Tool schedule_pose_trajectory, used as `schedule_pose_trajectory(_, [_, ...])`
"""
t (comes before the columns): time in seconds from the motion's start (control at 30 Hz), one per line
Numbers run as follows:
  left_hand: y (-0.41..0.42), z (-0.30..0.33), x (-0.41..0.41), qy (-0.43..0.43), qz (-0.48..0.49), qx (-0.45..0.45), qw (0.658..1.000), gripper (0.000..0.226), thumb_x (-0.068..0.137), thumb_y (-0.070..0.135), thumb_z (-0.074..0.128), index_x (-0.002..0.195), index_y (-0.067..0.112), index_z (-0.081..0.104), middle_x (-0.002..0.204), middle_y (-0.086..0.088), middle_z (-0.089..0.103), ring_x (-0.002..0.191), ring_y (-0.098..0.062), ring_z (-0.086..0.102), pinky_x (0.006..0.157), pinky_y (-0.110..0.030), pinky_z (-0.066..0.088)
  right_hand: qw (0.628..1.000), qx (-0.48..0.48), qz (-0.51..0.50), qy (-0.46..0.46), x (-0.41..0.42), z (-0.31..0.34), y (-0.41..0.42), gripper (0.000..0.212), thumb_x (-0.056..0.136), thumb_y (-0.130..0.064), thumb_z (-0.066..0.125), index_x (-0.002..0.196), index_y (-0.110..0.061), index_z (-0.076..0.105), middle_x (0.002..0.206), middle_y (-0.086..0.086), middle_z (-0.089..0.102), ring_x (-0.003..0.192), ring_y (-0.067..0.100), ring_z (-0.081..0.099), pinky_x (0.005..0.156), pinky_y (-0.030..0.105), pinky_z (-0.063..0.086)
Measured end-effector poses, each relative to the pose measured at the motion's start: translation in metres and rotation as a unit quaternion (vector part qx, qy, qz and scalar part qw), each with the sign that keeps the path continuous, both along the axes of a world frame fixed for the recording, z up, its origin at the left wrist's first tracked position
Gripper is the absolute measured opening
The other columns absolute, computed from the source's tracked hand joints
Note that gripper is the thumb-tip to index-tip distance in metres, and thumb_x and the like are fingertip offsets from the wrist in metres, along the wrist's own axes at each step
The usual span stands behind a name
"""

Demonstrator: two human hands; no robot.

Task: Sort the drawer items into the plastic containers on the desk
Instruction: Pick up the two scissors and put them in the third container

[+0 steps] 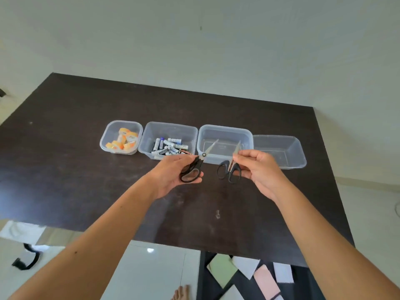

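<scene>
1. I see my left hand [173,174] closed around the black handles of one pair of scissors [195,167], blades shut and pointing up-right toward the third container.
2. My right hand [257,169] pinches a second pair of scissors [230,169] by the blade base, thumb and fingers clamped on it, handle loops hanging down on the left of the hand, tip pointing up.
3. Both scissors are held above the dark desk [86,148], just in front of the row of tubs, not touching each other.
4. Four clear plastic containers sit in a row: leftmost tub [106,137] has orange-and-white tape rolls [124,139].
5. Second tub [149,131] holds a pile of batteries [170,147].
6. Third tub [225,128] looks bare inside; the scissor tips overlap it in view.
7. Fourth tub [300,152], far right, also looks bare.
8. Open drawer [205,278] below the desk edge has paper squares [244,271] in green, white, pink.
</scene>
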State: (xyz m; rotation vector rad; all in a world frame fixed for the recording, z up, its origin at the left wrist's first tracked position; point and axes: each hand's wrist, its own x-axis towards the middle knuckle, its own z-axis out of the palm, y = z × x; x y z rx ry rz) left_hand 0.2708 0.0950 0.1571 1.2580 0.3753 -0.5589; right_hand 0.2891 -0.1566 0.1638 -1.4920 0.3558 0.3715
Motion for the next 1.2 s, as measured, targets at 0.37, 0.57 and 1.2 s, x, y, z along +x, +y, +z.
schedule_pose_trajectory(0.37, [0.009, 0.010, 0.113, -0.102, -0.036, 0.138, 0.985, 0.013, 0.098, 0.012, 0.070, 0.107, 0.003, 0.075, 0.103, -0.020, 0.078, 0.085, -0.026, 0.078, 0.083, -0.040, 0.065, 0.988, 0.031, -0.143, 0.041, 0.072, -0.014, 0.027, 0.010, 0.096, 0.004, 0.071, 0.105, 0.000, 0.067, 0.103, 0.021, 0.079, 0.089, 0.028, 0.082, 0.075, 0.038, 0.068])
schedule_pose_trajectory(0.57, [0.006, -0.007, 0.131, -0.102, -0.070, 0.160, 0.979, 0.012, 0.097, 0.013, 0.072, 0.105, 0.008, 0.079, 0.102, -0.016, 0.080, 0.091, -0.032, 0.079, 0.094, -0.049, 0.062, 0.988, 0.004, -0.128, 0.090, 0.083, -0.027, 0.036, 0.011, 0.100, 0.003, 0.065, 0.109, 0.004, 0.071, 0.103, 0.019, 0.080, 0.092, 0.028, 0.081, 0.081, 0.035, 0.067])
schedule_pose_trajectory(1.2, [-0.029, -0.008, 0.141, -0.127, -0.122, 0.157, 0.972, 0.012, 0.096, 0.007, 0.072, 0.106, 0.006, 0.078, 0.100, -0.015, 0.077, 0.085, -0.022, 0.077, 0.073, -0.022, 0.062, 0.972, -0.197, -0.129, 0.003, 0.058, -0.025, 0.006, 0.017, 0.101, 0.002, 0.062, 0.105, -0.009, 0.073, 0.093, 0.007, 0.081, 0.082, 0.016, 0.081, 0.081, 0.030, 0.066])
